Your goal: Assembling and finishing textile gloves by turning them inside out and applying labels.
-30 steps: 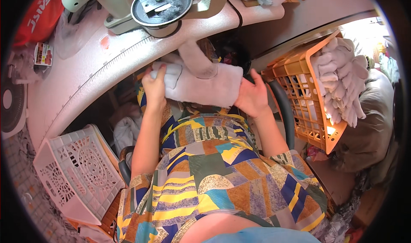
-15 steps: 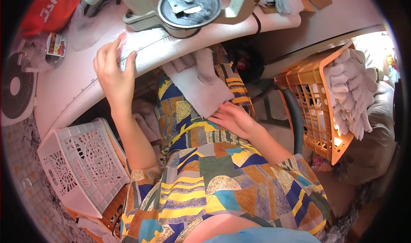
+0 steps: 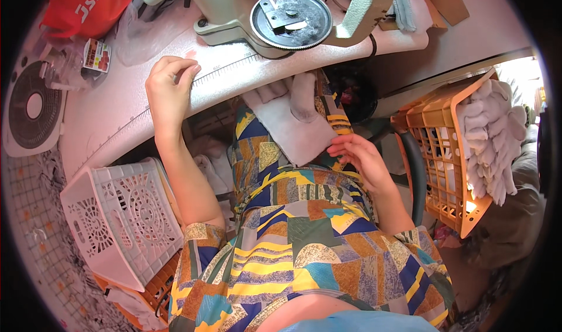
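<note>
A pale grey fabric glove (image 3: 295, 130) lies flat across my lap, its finger end against the rolled front edge of the white-covered table (image 3: 228, 80). My right hand (image 3: 366, 162) is beside the glove's cuff, fingers loosely bent and apart, with the fingertips right at its edge; I cannot tell if they touch. Over the table edge, my left hand (image 3: 170, 92) is closed, thumb and forefinger tips pressed together above a printed ruler strip. Whatever might be in that pinch is too small to make out.
A machine with a round toothed plate (image 3: 291, 19) stands on the table ahead. To the right, an orange crate (image 3: 433, 150) holds many grey gloves (image 3: 492, 139). At the left are a white plastic basket (image 3: 126, 221), a red bag (image 3: 88, 7) and a round dark-grilled device (image 3: 35, 107).
My left thumb and fingers have come together into a pinch. My right hand has lifted and turned at the glove's cuff corner. The whole view has shifted slightly.
</note>
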The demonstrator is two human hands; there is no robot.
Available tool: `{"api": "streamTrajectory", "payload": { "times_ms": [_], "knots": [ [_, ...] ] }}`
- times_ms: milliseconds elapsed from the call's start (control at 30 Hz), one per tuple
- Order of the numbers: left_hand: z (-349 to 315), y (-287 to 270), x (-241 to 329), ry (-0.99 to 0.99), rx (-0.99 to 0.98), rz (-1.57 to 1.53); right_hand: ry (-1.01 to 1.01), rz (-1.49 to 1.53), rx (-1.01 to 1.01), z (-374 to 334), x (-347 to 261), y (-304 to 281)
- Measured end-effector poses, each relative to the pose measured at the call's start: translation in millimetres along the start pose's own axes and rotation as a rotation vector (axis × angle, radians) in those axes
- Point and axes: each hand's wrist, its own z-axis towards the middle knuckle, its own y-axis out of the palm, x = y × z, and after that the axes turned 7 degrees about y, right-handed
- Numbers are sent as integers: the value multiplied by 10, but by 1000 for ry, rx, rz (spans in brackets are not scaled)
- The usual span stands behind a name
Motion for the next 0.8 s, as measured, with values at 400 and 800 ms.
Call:
{"api": "streamTrajectory", "payload": {
  "times_ms": [400,800],
  "knots": [
    [28,-111,-66,-20,-100,-151,-111,-11,36,35,-70,40],
    [-609,540,942,-33,634,-578,-850,-342,358,6,-175,431]
  ]
}}
